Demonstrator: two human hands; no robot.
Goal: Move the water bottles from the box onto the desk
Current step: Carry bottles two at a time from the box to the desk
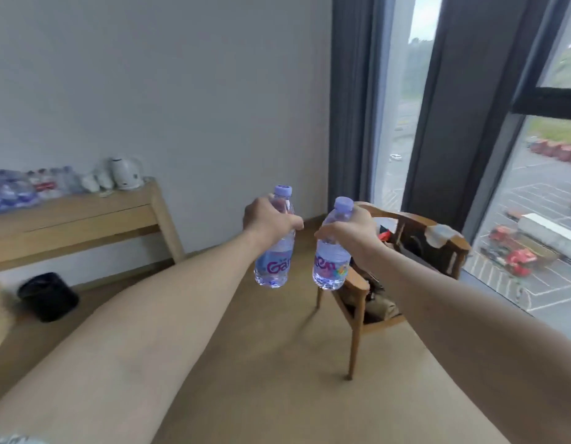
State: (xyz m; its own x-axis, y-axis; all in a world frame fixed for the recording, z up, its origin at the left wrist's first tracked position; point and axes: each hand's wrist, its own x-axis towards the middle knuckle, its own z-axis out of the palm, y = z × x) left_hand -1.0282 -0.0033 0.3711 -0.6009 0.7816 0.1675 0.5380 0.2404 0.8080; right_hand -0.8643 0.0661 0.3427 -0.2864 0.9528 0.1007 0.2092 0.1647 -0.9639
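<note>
I see open floor ahead of both arms | chair just right of my held bottles | desk far left, its top crowded with bottles, cups, kettle | bin below it

Both forearms bare; perhaps a pale patterned sleeve at lower left.

Bright daylight from window at right; wide-angle edge warp, desk side blurry.
</note>
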